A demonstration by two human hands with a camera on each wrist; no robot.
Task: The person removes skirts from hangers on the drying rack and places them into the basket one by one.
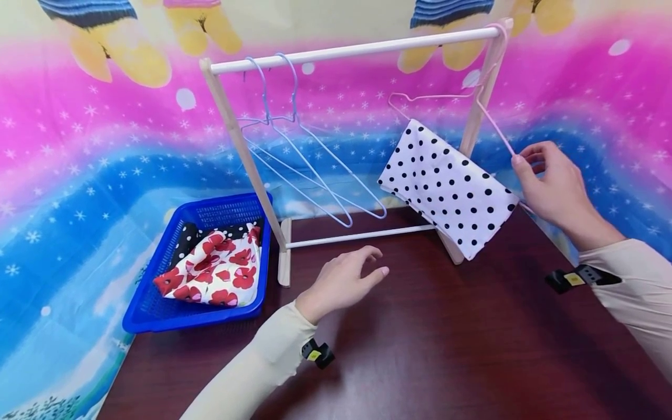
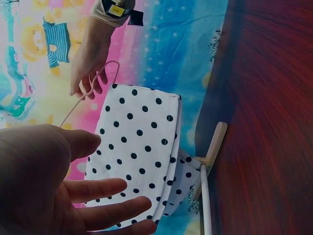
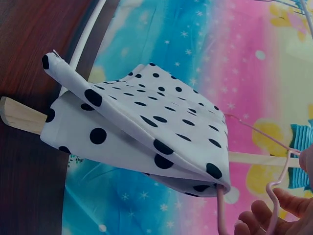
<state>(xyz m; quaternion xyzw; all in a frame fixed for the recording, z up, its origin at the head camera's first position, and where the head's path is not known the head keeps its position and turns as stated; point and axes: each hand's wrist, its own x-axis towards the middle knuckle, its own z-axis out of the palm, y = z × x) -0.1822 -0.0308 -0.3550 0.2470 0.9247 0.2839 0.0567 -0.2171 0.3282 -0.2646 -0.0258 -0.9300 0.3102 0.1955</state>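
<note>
My right hand (image 1: 556,184) pinches the right shoulder of a pink hanger (image 1: 493,119) between thumb and fingers. The hanger's hook sits over the rail (image 1: 367,44) at its right end. A folded white cloth with black polka dots (image 1: 446,186) drapes over the hanger's lower bar and slants down to the right. In the right wrist view the hanger's pink wire (image 3: 257,128) runs into the fold. My left hand (image 1: 343,283) hovers over the table, fingers loosely spread, holding nothing. In the left wrist view those fingers (image 2: 102,188) overlap the dotted cloth.
Two blue hangers (image 1: 294,116) hang bare at the rail's left. Beside the wooden rack post (image 1: 244,151) stands a blue basket (image 1: 196,324) with a red-flowered cloth (image 1: 210,271) and a black dotted cloth (image 1: 185,238). A low white crossbar (image 1: 357,235) joins the rack's feet on the dark table (image 1: 420,350).
</note>
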